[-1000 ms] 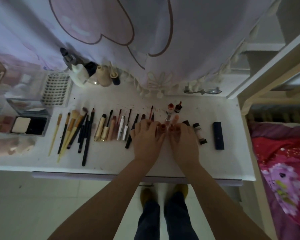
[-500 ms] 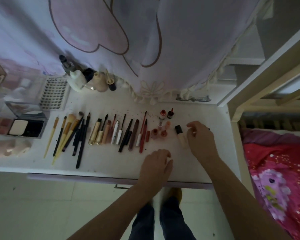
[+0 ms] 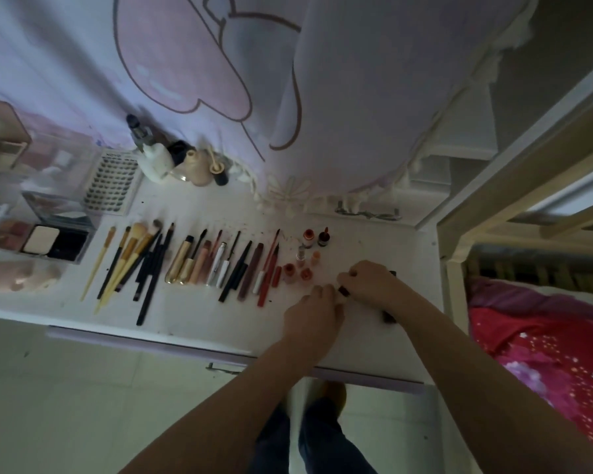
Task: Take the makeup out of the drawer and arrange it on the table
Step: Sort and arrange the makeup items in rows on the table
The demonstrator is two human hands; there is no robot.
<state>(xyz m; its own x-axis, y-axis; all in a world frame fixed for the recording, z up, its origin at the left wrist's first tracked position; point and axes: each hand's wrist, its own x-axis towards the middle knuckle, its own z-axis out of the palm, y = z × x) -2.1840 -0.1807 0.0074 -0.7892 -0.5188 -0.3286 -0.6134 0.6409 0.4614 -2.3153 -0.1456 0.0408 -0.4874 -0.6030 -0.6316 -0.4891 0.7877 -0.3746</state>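
Both hands meet on a small dark-capped tube near the desk front, left hand and right hand apparently pinching it; lay it parallel beside the lipsticks, gently.

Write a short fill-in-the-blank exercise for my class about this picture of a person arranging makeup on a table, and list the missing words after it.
1. Both hands, the left hand and the right hand, meet on one small ____-capped tube.
2. The brushes lie at the ____ end of the row.
3. The drawer under the table is ____.
4. The bedding beside the table is mostly ____.

Missing words: black; left; closed; red
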